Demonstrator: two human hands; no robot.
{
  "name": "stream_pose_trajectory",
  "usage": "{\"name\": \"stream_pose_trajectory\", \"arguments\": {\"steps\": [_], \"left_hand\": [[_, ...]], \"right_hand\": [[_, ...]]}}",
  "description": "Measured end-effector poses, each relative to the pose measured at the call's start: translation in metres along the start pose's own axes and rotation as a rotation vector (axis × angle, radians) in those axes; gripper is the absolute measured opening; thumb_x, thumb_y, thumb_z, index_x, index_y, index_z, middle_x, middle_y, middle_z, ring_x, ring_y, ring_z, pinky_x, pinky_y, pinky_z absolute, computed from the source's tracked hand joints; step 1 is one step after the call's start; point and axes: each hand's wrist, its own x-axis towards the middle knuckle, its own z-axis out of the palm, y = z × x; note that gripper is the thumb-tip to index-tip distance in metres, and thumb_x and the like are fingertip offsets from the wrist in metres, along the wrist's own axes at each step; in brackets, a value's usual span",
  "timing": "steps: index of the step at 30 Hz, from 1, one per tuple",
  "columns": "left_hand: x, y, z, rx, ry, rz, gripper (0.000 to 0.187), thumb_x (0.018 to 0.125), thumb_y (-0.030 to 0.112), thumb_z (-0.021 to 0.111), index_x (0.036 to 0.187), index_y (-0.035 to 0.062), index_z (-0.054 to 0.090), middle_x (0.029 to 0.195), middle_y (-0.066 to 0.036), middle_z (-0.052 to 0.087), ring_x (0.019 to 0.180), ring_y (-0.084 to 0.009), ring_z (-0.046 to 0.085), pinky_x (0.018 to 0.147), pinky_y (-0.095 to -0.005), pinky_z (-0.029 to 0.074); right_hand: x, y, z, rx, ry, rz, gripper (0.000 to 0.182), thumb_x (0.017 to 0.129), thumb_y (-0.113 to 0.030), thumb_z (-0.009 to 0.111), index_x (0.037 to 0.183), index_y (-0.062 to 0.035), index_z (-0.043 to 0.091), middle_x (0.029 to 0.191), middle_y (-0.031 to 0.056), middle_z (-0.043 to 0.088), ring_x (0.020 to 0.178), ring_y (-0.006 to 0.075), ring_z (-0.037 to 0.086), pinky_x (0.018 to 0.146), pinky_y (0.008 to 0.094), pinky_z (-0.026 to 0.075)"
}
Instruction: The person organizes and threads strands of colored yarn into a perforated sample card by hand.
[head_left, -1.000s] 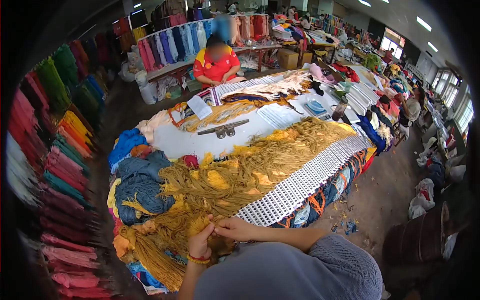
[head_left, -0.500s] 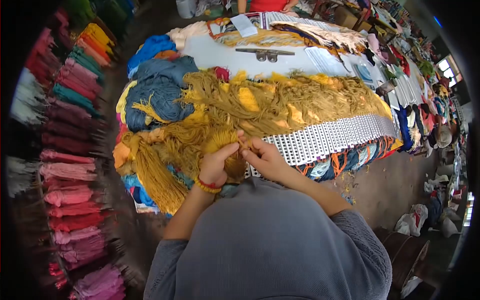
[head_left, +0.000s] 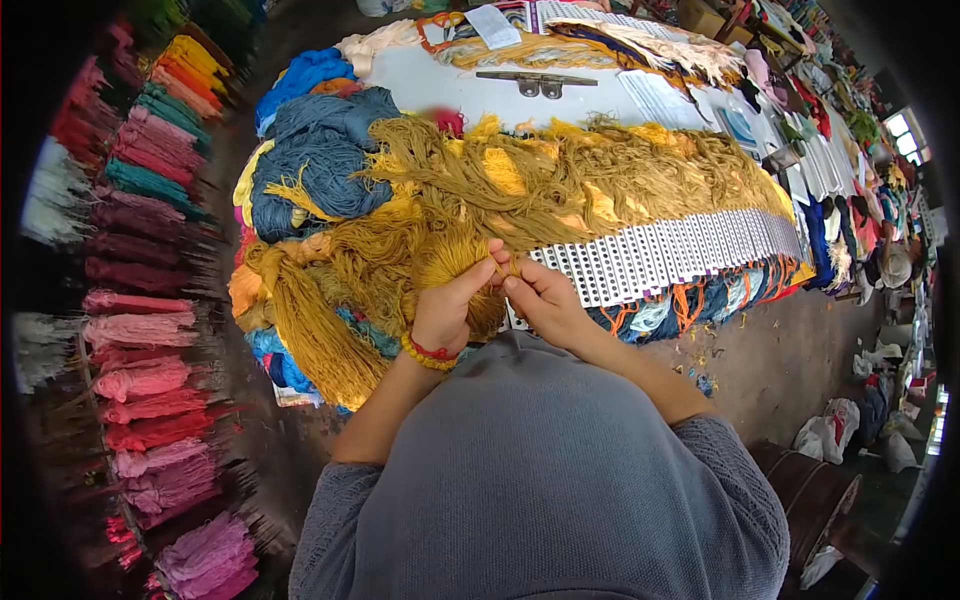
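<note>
My left hand (head_left: 448,312) is closed round a golden-brown hank of thread (head_left: 447,262), and its thumb and index finger meet at the right side of the bundle. Close beside it, my right hand (head_left: 545,303) pinches strands of the same thread, its fingertips almost touching the left ones. More mustard-brown thread (head_left: 375,255) lies under and behind the hands. To the left, a loose golden hank (head_left: 315,330) hangs over the table's near edge. The strands between the fingertips are too fine to make out fully.
A row of white punched cards (head_left: 640,262) lines the table's near side, with olive and yellow thread (head_left: 620,185) heaped behind. Blue-grey yarn (head_left: 320,165) is piled at left. A metal clip bar (head_left: 537,83) lies farther back. Coloured hanks (head_left: 150,375) hang on a left-hand rack.
The view has shifted a little, and the person in red at the far side has left the frame. Both hands stay together at the hank, with its rounded top now more visible.
</note>
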Motion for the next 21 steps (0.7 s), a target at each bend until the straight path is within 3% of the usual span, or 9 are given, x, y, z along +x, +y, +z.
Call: {"name": "stream_pose_trajectory", "arguments": {"steps": [3,4,6,7,9,13,14,18,21], "left_hand": [[0.0,0.0,-0.001,0.005,0.009,0.004,0.025,0.085,0.011,0.049,0.106,-0.0009,0.053,0.096,-0.008,0.059,0.088,-0.0147,0.054,0.079,-0.0268,0.042],[0.0,-0.001,-0.004,-0.04,-0.038,-0.056,0.023,0.086,0.013,0.048,0.103,-0.0007,0.054,0.09,-0.007,0.058,0.084,-0.0142,0.054,0.076,-0.0266,0.043],[-0.001,0.0,-0.005,-0.084,-0.085,-0.117,0.022,0.086,0.015,0.047,0.1,-0.0005,0.055,0.085,-0.006,0.058,0.081,-0.0137,0.053,0.073,-0.0265,0.043],[-0.002,0.002,-0.005,-0.138,-0.088,-0.159,0.022,0.086,0.016,0.048,0.098,-0.0005,0.055,0.08,-0.004,0.056,0.072,-0.0128,0.053,0.067,-0.025,0.044],[-0.004,0.007,-0.002,-0.191,-0.091,-0.201,0.022,0.086,0.018,0.049,0.097,-0.0006,0.056,0.075,-0.003,0.055,0.064,-0.0119,0.053,0.06,-0.0236,0.044],[-0.001,0.009,0.002,-0.193,-0.143,-0.161,0.023,0.089,0.021,0.043,0.094,0.001,0.054,0.075,-0.004,0.052,0.07,-0.0128,0.05,0.067,-0.0253,0.042],[0.0,0.008,0.002,-0.189,-0.155,-0.141,0.023,0.089,0.021,0.043,0.093,0.0011,0.053,0.076,-0.004,0.052,0.071,-0.0129,0.05,0.067,-0.0254,0.043],[0.001,0.003,0.0,-0.198,-0.194,-0.164,0.023,0.087,0.019,0.049,0.098,0.0,0.055,0.08,-0.003,0.056,0.075,-0.0111,0.053,0.07,-0.0241,0.044],[-0.003,0.004,0.009,-0.153,-0.036,-0.182,0.022,0.085,0.017,0.052,0.098,-0.0005,0.056,0.088,-0.005,0.058,0.078,-0.0116,0.054,0.072,-0.0247,0.044]], "right_hand": [[0.0,0.002,-0.008,0.179,-0.119,0.255,0.014,0.086,-0.012,0.047,0.091,-0.0005,0.054,0.062,-0.002,0.05,0.052,0.004,0.043,0.047,0.0186,0.035],[-0.001,0.002,-0.011,0.502,-0.229,0.287,0.016,0.088,-0.018,0.045,0.088,-0.0041,0.054,0.049,-0.0058,0.035,0.04,0.002,0.027,0.038,0.0182,0.022],[0.003,-0.007,-0.015,0.972,-0.361,0.161,0.024,0.089,-0.023,0.04,0.096,-0.0048,0.053,0.048,-0.0051,0.029,0.038,0.0034,0.023,0.036,0.0193,0.02],[0.001,0.0,-0.017,1.156,-0.266,0.162,0.029,0.09,-0.026,0.037,0.102,-0.0051,0.051,0.047,-0.0046,0.026,0.037,0.0045,0.021,0.036,0.0189,0.02],[0.001,-0.005,-0.019,1.098,-0.238,0.156,0.028,0.09,-0.026,0.037,0.104,-0.0053,0.051,0.047,-0.0046,0.026,0.037,0.0046,0.02,0.036,0.0187,0.019],[0.001,-0.001,-0.017,0.8,-0.176,0.156,0.024,0.089,-0.021,0.042,0.103,-0.0042,0.051,0.05,-0.0046,0.031,0.037,0.0036,0.021,0.037,0.0184,0.017],[0.0,-0.002,-0.016,0.813,-0.155,0.173,0.022,0.087,-0.017,0.046,0.102,-0.0031,0.051,0.06,-0.0024,0.044,0.039,0.0027,0.025,0.037,0.018,0.019],[-0.001,-0.007,-0.011,0.619,-0.088,0.161,0.02,0.086,-0.015,0.048,0.1,-0.0028,0.053,0.074,0.0009,0.053,0.04,0.0028,0.028,0.037,0.0176,0.021],[-0.002,-0.01,-0.009,0.33,-0.027,0.097,0.017,0.084,-0.011,0.05,0.097,-0.0017,0.055,0.076,-0.0008,0.054,0.05,0.0013,0.039,0.044,0.0179,0.03]]}}
